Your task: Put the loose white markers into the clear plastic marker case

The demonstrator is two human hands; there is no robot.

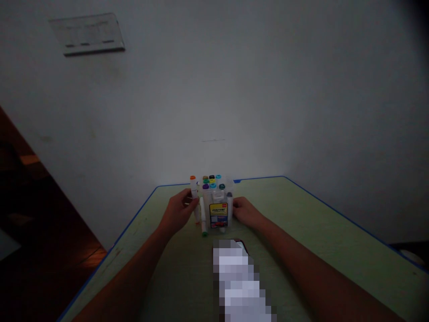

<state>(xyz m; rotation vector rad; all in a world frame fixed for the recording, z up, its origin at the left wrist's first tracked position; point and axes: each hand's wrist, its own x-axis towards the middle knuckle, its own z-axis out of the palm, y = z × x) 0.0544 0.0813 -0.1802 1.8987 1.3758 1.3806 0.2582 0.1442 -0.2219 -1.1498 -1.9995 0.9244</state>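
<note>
A clear plastic marker case (218, 195) with a yellow and blue label stands upright on the table. Several markers with coloured caps, among them a purple-capped marker (205, 187), stick up inside it. My left hand (179, 209) is closed around an orange-capped marker (193, 187), held upright at the case's left side. A white marker with a green end (203, 219) leans against the case's front left. At the front right corner a grey-capped marker (229, 203) stands upright. My right hand (246, 211) grips the case's right side with curled fingers, their tips partly hidden.
A phone (241, 245), its screen blurred out, lies nearer to me on the pale green table (321, 241) with a blue edge. Behind the table is a grey wall (214, 89) with a clear plastic holder (90, 33) at upper left. Dark floor shows at left.
</note>
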